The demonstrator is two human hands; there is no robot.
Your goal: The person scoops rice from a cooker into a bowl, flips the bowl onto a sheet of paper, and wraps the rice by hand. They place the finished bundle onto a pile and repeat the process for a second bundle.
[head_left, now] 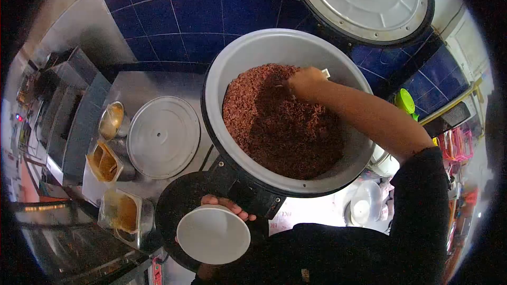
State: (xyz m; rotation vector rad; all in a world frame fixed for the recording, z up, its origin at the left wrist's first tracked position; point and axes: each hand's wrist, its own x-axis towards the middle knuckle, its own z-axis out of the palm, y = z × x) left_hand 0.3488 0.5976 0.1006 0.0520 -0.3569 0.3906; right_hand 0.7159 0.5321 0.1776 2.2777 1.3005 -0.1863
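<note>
A big round cooker pot (222, 68) holds a mound of reddish-brown rice (285, 132). My right hand (307, 83) is inside the pot over the rice, its fingers closed round something whose pale end (326, 73) sticks out beside the hand; the rest is hidden. Below the pot's front left edge, my left hand (227, 203) holds a white bowl (213, 234) from behind, fingertips showing past its upper rim. The bowl's inside looks empty. The pot's metal lid (364, 0) stands raised at the back right.
A flat round lid (163, 137) lies on the steel counter (150, 84) at the left. Beside it are a round metal container (111, 121) and two containers with orange-brown contents (105, 162) (127, 212). A green item (405, 100) and pink baskets (457, 144) are at the right.
</note>
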